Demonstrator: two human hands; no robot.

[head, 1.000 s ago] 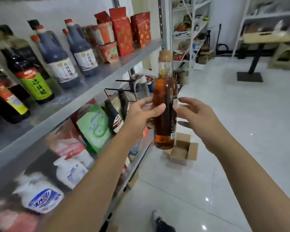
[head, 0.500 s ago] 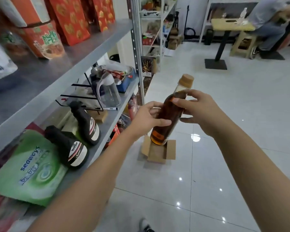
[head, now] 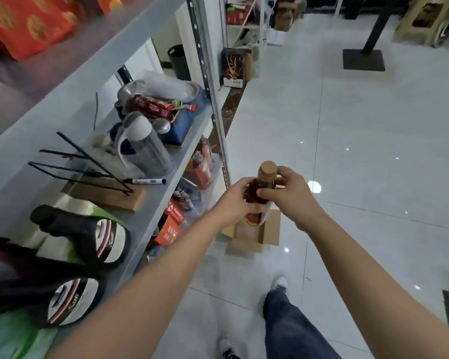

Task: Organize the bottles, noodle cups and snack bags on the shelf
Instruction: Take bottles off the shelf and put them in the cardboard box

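An amber bottle [head: 264, 180] with a tan cap is held upright over the floor, just right of the grey metal shelf [head: 151, 216]. My left hand [head: 237, 203] grips its body from the left. My right hand [head: 288, 194] grips its neck and upper body from the right. Two dark bottles [head: 88, 237] with white labels lie on their sides on the middle shelf at the left. Red snack bags [head: 29, 24] stand on the upper shelf. Red bottles [head: 201, 164] stand on the lower shelf.
On the middle shelf are a steel jug [head: 145, 149], a black wire rack on a wood base [head: 106, 193], a marker [head: 148, 181] and a blue basket of clutter [head: 184, 120]. An open cardboard box [head: 268, 234] lies on the tiled floor under the bottle. A table base [head: 363, 59] stands far right.
My view dropped from the top shelf down toward the middle shelf and floor. The bottle came lower with both hands, and my right hand closed around its neck.
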